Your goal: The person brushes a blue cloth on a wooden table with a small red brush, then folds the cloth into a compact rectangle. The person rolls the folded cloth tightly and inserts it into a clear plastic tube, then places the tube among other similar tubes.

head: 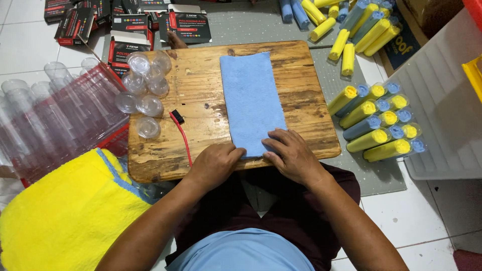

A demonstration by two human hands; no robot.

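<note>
Both forearms reach forward, left hand [215, 163] curled knuckles-up, right hand [292, 154] palm-down with fingers bent, the two hands just apart.

1 head view, steeply downward, close over wooden board [201, 100]

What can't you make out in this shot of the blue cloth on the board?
Head view only:
- Near end of the blue cloth: covered by the left hand and right hand.
- Each hand's grip on it: fingertips curl out of sight.
- Clear tubes: cut off by the left edge.
- Wooden board underside: hidden.
</note>
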